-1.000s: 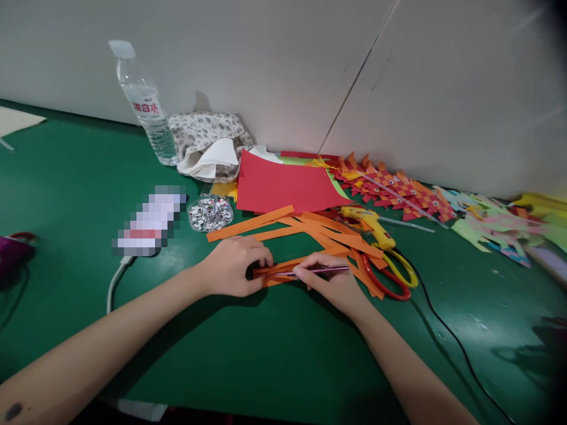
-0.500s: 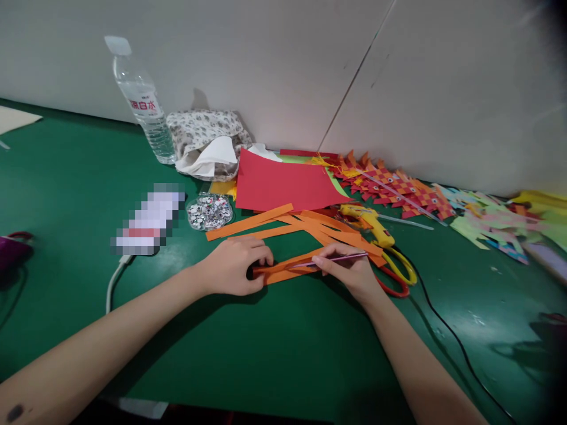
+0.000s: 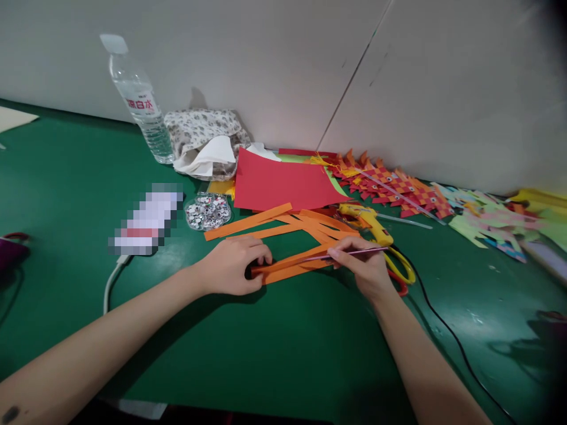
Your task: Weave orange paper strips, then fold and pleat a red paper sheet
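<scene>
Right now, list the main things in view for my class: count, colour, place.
Table: one, green, beneath.
Bottle: one, clear, back left.
Pouch: one, patterned, beside bottle.
Phone: one, pale, left.
Googly eyes: many, black and white, centre left.
Sheet: one, red, back centre.
Strips: several, orange, centre.
Glue gun: one, yellow, beside strips.
Handles: two, yellow and red, near glue gun.
Cord: one, black, right.
Woven pieces: several, red and orange, back right.
Paper cutouts: several, pastel, far right.
Tool: one, pinkish, by strips.
Left hand: one, bare, on strips.
Right hand: one, bare, holding tool.
</scene>
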{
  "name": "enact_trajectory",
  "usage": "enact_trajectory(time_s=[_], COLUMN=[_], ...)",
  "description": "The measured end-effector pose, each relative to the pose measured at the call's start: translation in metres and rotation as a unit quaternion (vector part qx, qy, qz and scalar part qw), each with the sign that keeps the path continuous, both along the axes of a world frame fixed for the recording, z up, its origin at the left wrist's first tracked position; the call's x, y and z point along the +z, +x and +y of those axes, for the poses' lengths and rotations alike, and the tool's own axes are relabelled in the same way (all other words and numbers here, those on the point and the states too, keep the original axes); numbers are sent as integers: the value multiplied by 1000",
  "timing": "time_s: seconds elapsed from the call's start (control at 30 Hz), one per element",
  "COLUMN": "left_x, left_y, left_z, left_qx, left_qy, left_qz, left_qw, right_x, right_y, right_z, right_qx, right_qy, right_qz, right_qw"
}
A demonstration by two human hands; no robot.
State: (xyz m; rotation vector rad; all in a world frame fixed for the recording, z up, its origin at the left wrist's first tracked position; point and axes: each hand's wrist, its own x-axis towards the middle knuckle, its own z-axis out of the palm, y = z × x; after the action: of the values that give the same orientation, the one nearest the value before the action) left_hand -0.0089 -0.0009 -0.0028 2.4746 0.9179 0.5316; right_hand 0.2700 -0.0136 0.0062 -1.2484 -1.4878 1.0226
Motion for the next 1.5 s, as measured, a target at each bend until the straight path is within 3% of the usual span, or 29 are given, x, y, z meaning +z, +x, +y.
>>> enact_trajectory(time_s=[0.33, 0.57, 0.87, 1.23, 1.5], left_x=[1, 2, 1, 4, 1], left_y=[0, 1, 1, 1, 1], left_z=[-1, 0, 0, 0, 0], left_qx=[-6, -1, 5, 1, -1], left_qy=[-8, -10, -7, -9, -7], left_qz=[7, 5, 8, 6, 10], left_qw=[1000, 1000, 1000, 1000, 1000], right_x=[1, 1, 1, 0, 3], right_y=[-45, -38, -6, -45, -35], right_z=[-16, -12, -3, -15, -11], right_qx=[63, 60, 17, 71, 60], right_qy=[-46, -48, -12, -48, -44], right_qz=[-88, -104, -65, -94, -105], right_qw=[993, 992, 998, 992, 992])
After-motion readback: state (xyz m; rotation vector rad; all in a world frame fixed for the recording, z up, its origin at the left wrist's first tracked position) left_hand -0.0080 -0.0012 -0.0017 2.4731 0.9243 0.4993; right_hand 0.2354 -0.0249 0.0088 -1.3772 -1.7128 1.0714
